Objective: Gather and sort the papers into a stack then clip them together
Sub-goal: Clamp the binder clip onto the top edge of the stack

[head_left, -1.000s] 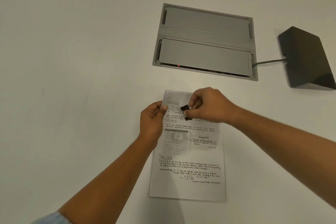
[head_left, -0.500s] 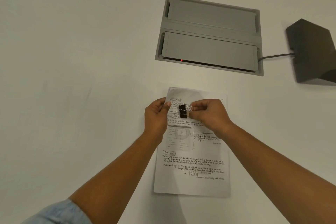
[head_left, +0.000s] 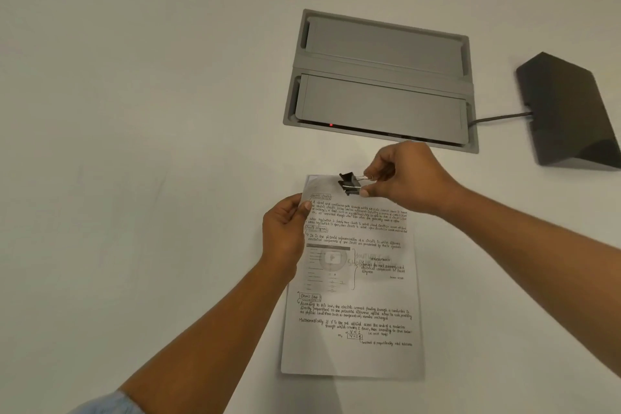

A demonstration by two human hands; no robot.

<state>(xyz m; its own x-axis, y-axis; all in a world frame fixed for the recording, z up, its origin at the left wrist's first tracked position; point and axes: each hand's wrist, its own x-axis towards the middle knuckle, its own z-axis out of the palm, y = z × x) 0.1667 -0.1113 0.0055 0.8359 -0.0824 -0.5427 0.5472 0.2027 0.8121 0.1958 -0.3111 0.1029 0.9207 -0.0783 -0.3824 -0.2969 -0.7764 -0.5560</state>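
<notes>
Right hand [head_left: 408,178] pinches the black metal binder clip [head_left: 349,183] over the handwritten white paper stack [head_left: 356,279]; left hand [head_left: 285,228] fingers grip its edge.

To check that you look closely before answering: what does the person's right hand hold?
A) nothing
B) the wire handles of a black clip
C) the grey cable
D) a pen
B: the right hand pinches the wire handles of the black clip by the top edge of the papers, which the left hand grips at their left edge.
</notes>
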